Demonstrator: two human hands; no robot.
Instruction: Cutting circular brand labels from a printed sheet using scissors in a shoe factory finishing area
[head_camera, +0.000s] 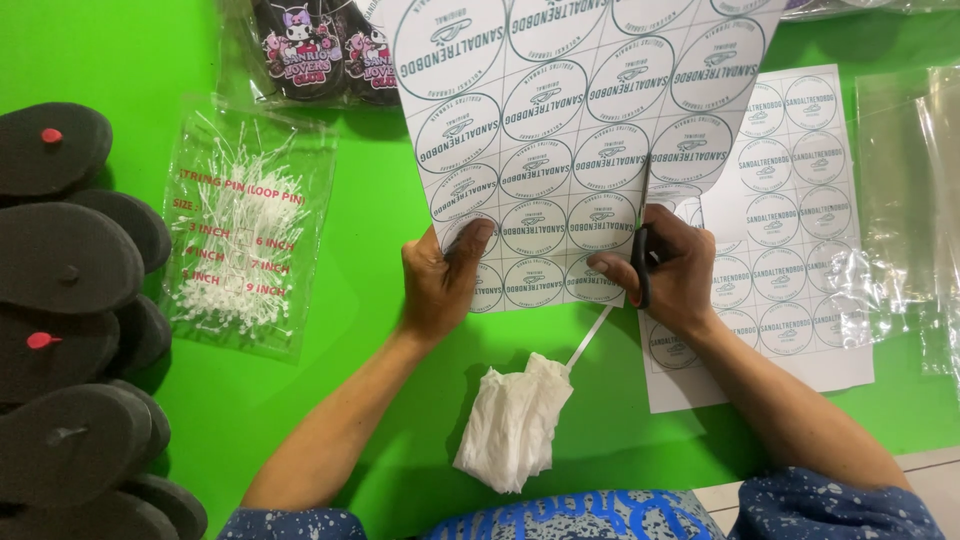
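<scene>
Crumpled white tissue lies at six o'clock, just below your hands. Your left hand pinches the label sheet at its lower left corner, while your right hand, at three o'clock, is closed around black-handled scissors cutting into its lower right edge.

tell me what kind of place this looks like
Probably a small sandal packing workspace: a stack of black sandal soles, printed round-label sheets being cut with scissors, and a bag of white loop pins.

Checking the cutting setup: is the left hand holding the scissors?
No. The left hand only pinches the edge of the label sheet, while the black-handled scissors sit in the right hand.
</scene>
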